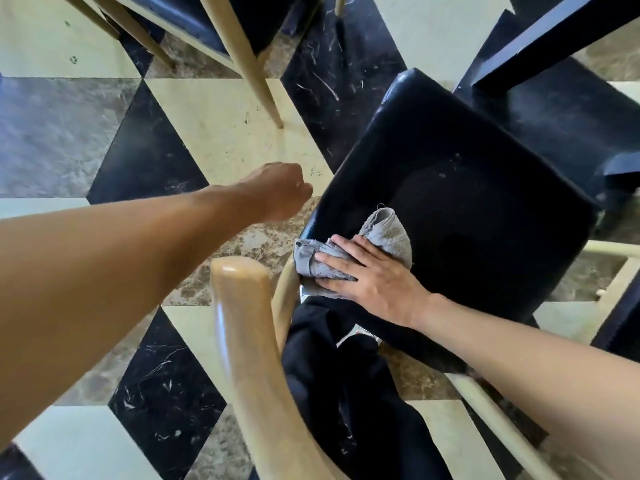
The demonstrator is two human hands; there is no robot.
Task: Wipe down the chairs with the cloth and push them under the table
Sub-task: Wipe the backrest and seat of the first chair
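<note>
A chair with a black padded seat (460, 188) and a curved light wooden backrest (242, 327) stands right below me. On the near left corner of the seat lies a crumpled grey cloth (388, 237). My right hand (367, 271) lies flat on the cloth with straight fingers and presses it onto the seat. My left hand (277, 188) hangs over the floor just left of the seat, its fingers curled under and hidden; nothing shows in it. My dark trouser leg (346, 375) is between backrest and seat.
A second chair (221, 15) with a black seat and pale wooden legs stands at the top left. The dark table's leg and base (554, 39) are at the top right, just beyond the seat. The floor has black, cream and brown marble tiles (214, 126).
</note>
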